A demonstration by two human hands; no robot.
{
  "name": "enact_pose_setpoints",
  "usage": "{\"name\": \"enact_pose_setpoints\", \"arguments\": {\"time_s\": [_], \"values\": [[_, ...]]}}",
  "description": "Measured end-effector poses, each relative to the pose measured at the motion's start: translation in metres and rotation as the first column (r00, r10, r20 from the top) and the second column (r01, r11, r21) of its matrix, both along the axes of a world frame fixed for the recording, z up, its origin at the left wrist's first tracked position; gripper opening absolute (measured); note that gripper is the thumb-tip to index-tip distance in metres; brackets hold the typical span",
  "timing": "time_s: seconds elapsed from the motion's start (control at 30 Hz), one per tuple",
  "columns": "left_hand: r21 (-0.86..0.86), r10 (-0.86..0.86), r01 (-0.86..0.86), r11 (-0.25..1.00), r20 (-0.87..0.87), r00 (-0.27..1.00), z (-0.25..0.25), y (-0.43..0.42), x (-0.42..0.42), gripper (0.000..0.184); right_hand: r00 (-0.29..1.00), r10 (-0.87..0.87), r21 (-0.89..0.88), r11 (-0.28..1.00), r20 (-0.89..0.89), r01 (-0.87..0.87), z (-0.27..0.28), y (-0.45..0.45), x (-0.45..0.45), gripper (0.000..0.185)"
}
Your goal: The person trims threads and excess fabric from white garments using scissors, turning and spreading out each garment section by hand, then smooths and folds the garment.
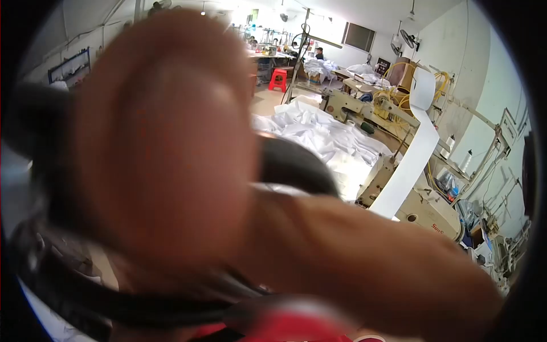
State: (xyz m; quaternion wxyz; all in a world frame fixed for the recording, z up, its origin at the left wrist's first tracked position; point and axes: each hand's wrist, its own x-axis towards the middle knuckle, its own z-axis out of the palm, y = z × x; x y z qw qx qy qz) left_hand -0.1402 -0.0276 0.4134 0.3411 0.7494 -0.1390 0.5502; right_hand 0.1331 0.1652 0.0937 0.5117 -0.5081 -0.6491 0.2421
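My right hand [171,148] is very close to the camera and badly blurred. One large fingertip fills the left half of the view, and another part of the hand or the wrist stretches toward the lower right. Around and behind it runs a black curved band [296,165], which looks like a strap or thick cable. Whether the fingers grip this band cannot be made out. A blurred red patch [296,322] shows at the bottom edge. I do not see my left hand.
White cloth [319,128] lies heaped on the work table. Beside it stand sewing machines [430,216], with a long white strip [407,165] hanging over one. Thread cones [467,161] are at right. A red stool [278,80] and a seated person [319,53] are farther back.
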Motion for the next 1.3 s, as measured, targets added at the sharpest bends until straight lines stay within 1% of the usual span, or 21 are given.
{"name": "enact_pose_setpoints", "arguments": {"time_s": [0.03,0.13,0.17,0.27,0.3,0.37,0.4,0.43,0.53,0.7,0.83,0.93,1.0,1.03,1.07,1.1,1.13,1.17,1.2,1.27,1.3], "values": [[0.036,-0.029,0.029,0.999,-0.01,1.0,-0.004,-0.01,-0.001,0.05,0.999,-0.001,-0.024,1.0,0.044,0.002,0.022,-0.017,-0.005,0.01],[0.12,-0.064,0.066,0.991,-0.019,0.998,-0.009,-0.027,0.001,0.05,0.998,0.026,-0.027,0.999,-0.06,-0.028,0.011,-0.004,0.0,0.01],[0.134,-0.063,0.064,0.989,-0.01,0.998,-0.011,-0.029,0.002,0.049,0.999,0.037,-0.058,0.998,-0.021,-0.038,0.008,-0.001,0.006,0.009],[0.156,-0.046,0.042,0.987,0.021,0.999,-0.019,-0.038,0.001,0.048,0.996,0.021,-0.079,0.997,-0.088,-0.028,0.013,-0.003,0.005,0.009],[0.168,-0.036,0.031,0.985,0.026,0.999,-0.021,-0.041,0.0,0.048,0.997,0.034,-0.031,0.999,-0.067,-0.036,0.013,-0.001,0.004,0.009],[0.189,-0.025,0.015,0.982,0.048,0.999,-0.023,-0.043,-0.001,0.048,1.0,0.026,-0.027,0.999,0.01,-0.025,0.019,0.009,0.007,0.011],[0.174,-0.011,-0.001,0.985,0.071,0.997,-0.024,-0.044,-0.002,0.047,0.999,0.021,-0.068,0.998,0.028,-0.019,0.013,-0.001,0.01,0.011],[0.185,0.006,-0.021,0.983,0.085,0.996,-0.025,-0.043,-0.002,0.047,0.996,0.041,-0.076,0.996,-0.073,-0.047,0.009,0.0,0.008,0.011],[0.208,0.001,-0.033,0.978,0.153,0.988,-0.029,-0.041,-0.003,0.046,0.999,0.043,0.002,0.999,-0.002,-0.043,0.016,-0.004,0.003,0.013],[0.263,0.021,-0.089,0.961,0.249,0.968,-0.04,-0.046,-0.005,0.045,0.994,0.028,-0.103,0.994,-0.11,-0.04,0.016,-0.004,0.001,0.01],[0.294,0.046,-0.176,0.94,0.4,0.915,-0.062,-0.055,-0.021,0.044,0.998,0.022,-0.058,0.998,-0.051,-0.025,0.024,-0.006,0.001,0.01],[0.241,0.132,-0.299,0.923,0.532,0.836,-0.083,-0.053,-0.033,0.043,0.998,0.029,-0.055,0.998,-0.046,-0.032,0.02,-0.007,0.003,0.01],[0.067,0.299,-0.408,0.91,0.575,0.761,-0.1,-0.037,-0.036,0.042,0.998,0.035,-0.072,0.997,-0.058,-0.039,0.02,-0.006,0.004,0.009],[-0.073,0.432,-0.473,0.878,0.543,0.72,-0.105,-0.021,-0.034,0.042,0.998,0.034,-0.056,0.998,-0.055,-0.037,0.019,-0.005,0.004,0.009],[-0.263,0.61,-0.553,0.791,0.408,0.679,-0.109,-0.005,-0.03,0.058,0.998,0.03,-0.055,0.998,-0.062,-0.034,0.017,-0.003,0.004,0.009],[-0.313,0.758,-0.69,0.652,0.257,0.599,-0.119,0.01,-0.032,0.051,0.997,0.028,-0.052,0.998,-0.069,-0.032,0.015,-0.002,0.005,0.009],[-0.271,0.775,-0.729,0.628,0.139,0.616,-0.148,0.025,-0.044,0.042,0.997,0.026,-0.054,0.998,-0.073,-0.03,0.013,-0.003,0.006,0.009],[-0.223,0.825,-0.808,0.545,-0.031,0.564,-0.175,0.036,-0.051,0.038,0.998,0.017,-0.035,0.999,-0.053,-0.019,0.014,-0.004,0.005,0.009],[-0.299,0.77,-0.795,0.529,-0.226,0.597,-0.208,0.045,-0.055,0.035,0.998,0.021,-0.027,0.999,-0.056,-0.022,0.012,-0.004,0.007,0.009],[-0.386,0.637,-0.679,0.624,-0.251,0.728,-0.227,0.048,-0.034,0.035,0.997,0.026,-0.006,1.0,-0.067,-0.027,0.007,0.0,0.007,0.009],[-0.528,0.521,-0.57,0.629,-0.257,0.814,-0.244,0.046,-0.023,0.037,0.999,0.006,-0.003,1.0,-0.047,-0.006,0.011,-0.004,0.005,0.009]]}}
